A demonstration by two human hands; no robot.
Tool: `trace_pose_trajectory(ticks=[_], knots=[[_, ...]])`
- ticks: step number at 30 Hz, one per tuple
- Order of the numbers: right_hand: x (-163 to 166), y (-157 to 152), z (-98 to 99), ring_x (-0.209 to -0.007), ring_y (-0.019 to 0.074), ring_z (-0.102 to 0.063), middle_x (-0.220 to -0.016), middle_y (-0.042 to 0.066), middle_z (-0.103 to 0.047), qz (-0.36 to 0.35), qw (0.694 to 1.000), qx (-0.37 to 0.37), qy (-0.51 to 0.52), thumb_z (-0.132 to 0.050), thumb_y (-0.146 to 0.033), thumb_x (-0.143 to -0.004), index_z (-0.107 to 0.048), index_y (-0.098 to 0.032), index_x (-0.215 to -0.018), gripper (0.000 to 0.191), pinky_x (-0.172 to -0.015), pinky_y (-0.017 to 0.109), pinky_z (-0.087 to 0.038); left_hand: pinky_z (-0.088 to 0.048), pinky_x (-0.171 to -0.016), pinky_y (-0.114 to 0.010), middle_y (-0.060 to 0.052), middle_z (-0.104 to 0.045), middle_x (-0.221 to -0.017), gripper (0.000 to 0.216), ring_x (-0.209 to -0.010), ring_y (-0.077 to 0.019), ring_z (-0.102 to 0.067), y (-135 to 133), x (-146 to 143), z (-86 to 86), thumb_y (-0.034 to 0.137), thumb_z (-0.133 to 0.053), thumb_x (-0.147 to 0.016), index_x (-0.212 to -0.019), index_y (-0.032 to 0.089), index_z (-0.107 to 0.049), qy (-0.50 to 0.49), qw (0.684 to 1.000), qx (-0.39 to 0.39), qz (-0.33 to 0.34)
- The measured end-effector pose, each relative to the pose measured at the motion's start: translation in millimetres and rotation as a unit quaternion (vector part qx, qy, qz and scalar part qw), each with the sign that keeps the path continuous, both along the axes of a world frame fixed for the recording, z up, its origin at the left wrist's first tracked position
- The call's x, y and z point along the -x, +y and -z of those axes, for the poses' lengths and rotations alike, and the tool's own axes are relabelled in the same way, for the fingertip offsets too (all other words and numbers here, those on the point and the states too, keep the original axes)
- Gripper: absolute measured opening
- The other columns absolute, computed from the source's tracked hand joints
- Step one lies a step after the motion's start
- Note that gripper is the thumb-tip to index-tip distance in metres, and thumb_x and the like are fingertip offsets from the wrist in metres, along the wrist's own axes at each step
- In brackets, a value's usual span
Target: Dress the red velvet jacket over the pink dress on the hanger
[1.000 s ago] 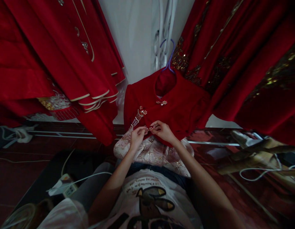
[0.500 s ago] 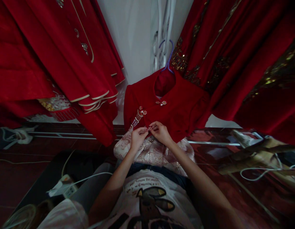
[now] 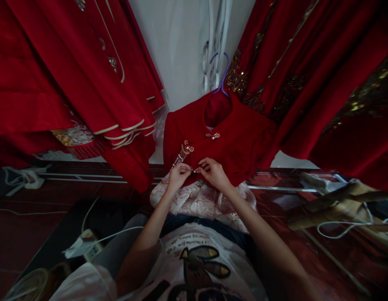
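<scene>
A short red velvet jacket (image 3: 234, 142) hangs on a blue hanger (image 3: 223, 73) in front of me, over a pale embroidered skirt (image 3: 206, 202). My left hand (image 3: 177, 175) and my right hand (image 3: 214, 172) meet at the jacket's lower front edge. Both pinch a small pearl clasp (image 3: 196, 169) between their fingertips. Higher up sit another pearl clasp (image 3: 213, 135) at the collar and a beaded tassel (image 3: 183, 152) on the left front.
Red gowns with gold trim hang at the left (image 3: 71, 79) and right (image 3: 322, 83). A white wall (image 3: 178, 50) is behind. A white power strip with its cable (image 3: 87, 248) lies on the dark red floor at lower left. White cable loops at right (image 3: 338, 228).
Both hands have shifted slightly upward at the jacket's hem while keeping their pinch on the small clasp; the jacket has barely moved.
</scene>
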State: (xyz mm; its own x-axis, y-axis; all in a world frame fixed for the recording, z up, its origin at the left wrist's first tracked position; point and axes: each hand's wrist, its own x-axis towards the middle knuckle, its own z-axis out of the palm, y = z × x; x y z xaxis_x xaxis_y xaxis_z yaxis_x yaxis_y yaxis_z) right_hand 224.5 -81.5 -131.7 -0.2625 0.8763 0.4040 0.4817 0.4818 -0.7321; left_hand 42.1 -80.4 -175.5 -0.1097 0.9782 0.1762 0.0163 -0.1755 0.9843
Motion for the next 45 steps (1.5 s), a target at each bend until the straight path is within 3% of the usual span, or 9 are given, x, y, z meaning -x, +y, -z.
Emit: trace_pose_trajectory(ticks=[5,9,16,20,24,29,35,40,45], knots=[[-23.1,-2.2,-38.9,-0.065,0.012,-0.063,-0.08,0.004,-0.066,0.036,0.997,0.018,0.072,-0.057,-0.031,-0.086,-0.062,-0.018,-0.093,0.016,-0.06,0.024,-0.053,-0.053,-0.061,-0.021,-0.001,-0.067,-0.074,0.014,-0.064,-0.0097,-0.061,-0.3,13.2,-6.0,0.022,-0.067,-0.067,-0.079,0.016,-0.062,0.009,0.996,-0.031,-0.083],[-31.4,-4.3,-49.0,-0.061,0.0126,-0.064,-0.076,0.003,-0.065,0.032,0.993,0.046,0.103,-0.059,-0.037,-0.085,-0.061,-0.017,-0.094,0.022,-0.056,0.024,-0.054,-0.051,-0.063,-0.02,-0.003,-0.069,-0.083,0.012,-0.069,-0.0105,-0.063,-7.3,8.8,-7.2,0.024,-0.068,-0.073,-0.082,0.017,-0.066,0.116,0.991,-0.054,-0.028],[-22.3,-1.3,-14.4,-0.067,0.0139,-0.067,-0.078,0.004,-0.07,-0.066,0.991,0.116,-0.027,-0.064,-0.024,-0.082,-0.064,-0.018,-0.098,0.018,-0.062,0.025,-0.054,-0.055,-0.068,-0.023,-0.004,-0.063,-0.092,0.014,-0.078,-0.0123,-0.063,-15.3,-6.1,1.0,0.028,-0.068,-0.079,-0.091,0.019,-0.068,0.235,0.966,-0.11,0.015],[-11.9,2.4,3.0,-0.072,0.0139,-0.068,-0.082,0.005,-0.071,-0.035,0.995,0.086,-0.044,-0.063,-0.018,-0.081,-0.063,-0.016,-0.098,0.017,-0.069,0.026,-0.054,-0.055,-0.073,-0.024,-0.003,-0.062,-0.091,0.012,-0.079,-0.0123,-0.063,-13.2,-5.7,2.3,0.027,-0.066,-0.082,-0.092,0.02,-0.068,0.262,0.955,-0.14,0.017],[-7.5,4.3,6.6,-0.072,0.0137,-0.067,-0.079,0.004,-0.07,-0.021,0.995,0.09,-0.037,-0.066,-0.016,-0.079,-0.063,-0.017,-0.094,0.015,-0.07,0.026,-0.054,-0.053,-0.077,-0.026,-0.003,-0.062,-0.089,0.01,-0.082,-0.0136,-0.063,-10.2,-6.3,1.7,0.026,-0.065,-0.084,-0.092,0.021,-0.067,0.273,0.947,-0.168,0.026],[-7.6,4.5,8.0,-0.072,0.0132,-0.066,-0.077,0.002,-0.069,-0.015,0.996,0.088,-0.008,-0.068,-0.018,-0.077,-0.063,-0.016,-0.091,0.015,-0.069,0.025,-0.053,-0.054,-0.079,-0.027,-0.002,-0.063,-0.088,0.011,-0.081,-0.0134,-0.063,-10.5,-9.0,4.0,0.03,-0.065,-0.084,-0.089,0.02,-0.066,0.232,0.959,-0.159,0.042],[-7.0,7.6,13.9,-0.072,0.0128,-0.066,-0.079,0.003,-0.07,-0.02,0.995,0.102,0.008,-0.067,-0.018,-0.078,-0.065,-0.016,-0.089,0.011,-0.072,0.026,-0.053,-0.057,-0.071,-0.026,-0.003,-0.067,-0.083,0.02,-0.077,-0.0136,-0.066,-16.1,-14.1,9.8,0.037,-0.067,-0.081,-0.085,0.018,-0.065,0.152,0.984,-0.093,0.025],[-11.4,10.3,12.8,-0.071,0.0131,-0.066,-0.08,0.005,-0.071,-0.039,0.992,0.118,0.006,-0.069,-0.022,-0.078,-0.066,-0.015,-0.089,0.014,-0.071,0.026,-0.054,-0.054,-0.066,-0.021,-0.004,-0.069,-0.082,0.022,-0.075,-0.0121,-0.066,-12.8,-15.8,3.6,0.038,-0.067,-0.081,-0.085,0.017,-0.066,0.127,0.989,-0.08,0.009],[-25.0,12.4,2.5,-0.073,0.0133,-0.066,-0.078,0.004,-0.07,-0.122,0.977,0.175,0.001,-0.072,-0.026,-0.074,-0.067,-0.015,-0.088,0.019,-0.071,0.027,-0.053,-0.057,-0.07,-0.026,-0.003,-0.068,-0.083,0.037,-0.075,-0.0124,-0.065,13.6,-11.2,-18.7,0.047,-0.074,-0.072,-0.092,0.017,-0.066,-0.069,0.995,-0.058,-0.038]])
